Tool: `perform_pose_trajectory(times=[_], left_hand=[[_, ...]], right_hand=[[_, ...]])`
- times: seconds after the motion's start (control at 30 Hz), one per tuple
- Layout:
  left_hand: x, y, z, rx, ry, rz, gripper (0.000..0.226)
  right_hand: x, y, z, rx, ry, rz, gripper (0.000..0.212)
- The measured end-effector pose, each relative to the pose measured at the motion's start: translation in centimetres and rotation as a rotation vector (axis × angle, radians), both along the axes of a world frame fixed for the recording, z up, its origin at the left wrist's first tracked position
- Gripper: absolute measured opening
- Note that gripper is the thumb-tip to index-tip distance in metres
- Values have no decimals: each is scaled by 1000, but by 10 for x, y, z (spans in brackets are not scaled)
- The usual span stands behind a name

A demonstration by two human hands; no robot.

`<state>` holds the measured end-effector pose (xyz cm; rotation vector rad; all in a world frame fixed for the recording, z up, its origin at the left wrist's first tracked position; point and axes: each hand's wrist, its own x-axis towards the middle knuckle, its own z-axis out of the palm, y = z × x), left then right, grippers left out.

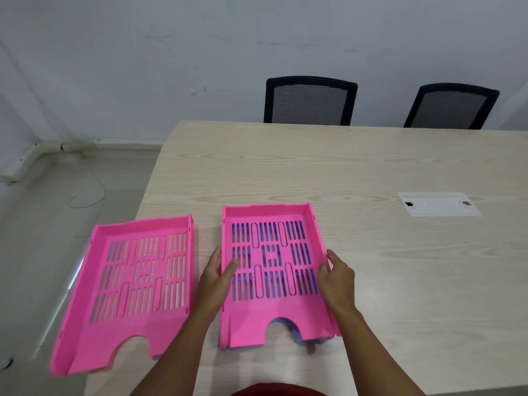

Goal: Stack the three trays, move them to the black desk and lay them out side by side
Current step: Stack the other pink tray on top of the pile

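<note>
A pink slotted tray [251,324] lies in front of me on the light wooden table [314,167], nested on top of a blue tray [295,334] that shows through the slots and at the front notch. My left hand [218,271] grips the pink tray's left wall, thumb inside. My right hand [338,271] grips its right wall. A second pink tray [134,332] lies alone to the left, overhanging the table's left edge.
Two black mesh office chairs [310,101] [451,107] stand at the table's far side. A white cable cover plate [438,204] is set into the tabletop at the right. Grey floor with a thin cable [91,190] lies to the left.
</note>
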<state>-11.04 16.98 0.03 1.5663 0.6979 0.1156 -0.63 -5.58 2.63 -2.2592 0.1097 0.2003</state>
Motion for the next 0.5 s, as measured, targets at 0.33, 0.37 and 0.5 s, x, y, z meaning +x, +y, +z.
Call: perform_pose_trajectory(times=[0.33,0.37,0.5], left_hand=[[-21,34,6,18,-81,98,57],[-28,42,7,33,-86,128,55],[-61,79,11,117,-88,244,52]], right_hand=[[-15,56,18,97,-117,116,43],[-19,67,17,101,-112,152,42],[-41,121,14,151,-117,272,41]])
